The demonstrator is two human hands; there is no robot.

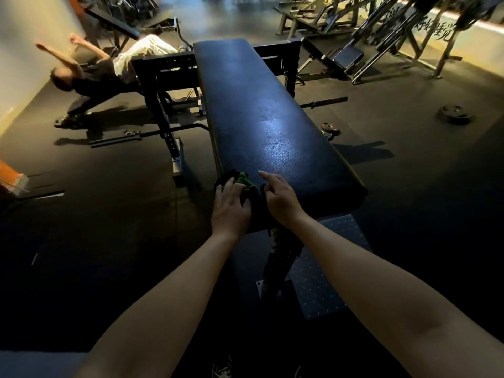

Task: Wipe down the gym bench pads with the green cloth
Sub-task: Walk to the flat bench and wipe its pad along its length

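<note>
Over the dark gym floor (114,175), the crumpled green cloth (245,182) lies at the near left corner of the long black padded bench (259,105) — the left hand (231,207) curled round it, the right hand (281,200) beside, its hold unclear — and, bunched so near the edge, may slide off.

Green cloth (244,179): only a small green patch shows, the rest lost under left hand (231,207) and shadow. Right hand (279,199): curled fingers (266,190) hide whether they catch cloth. Both forearms cut by bottom edge. Person (90,69) far left blurred, partly behind rack frame (161,77). Wall lettering (436,31) unreadable.
</note>
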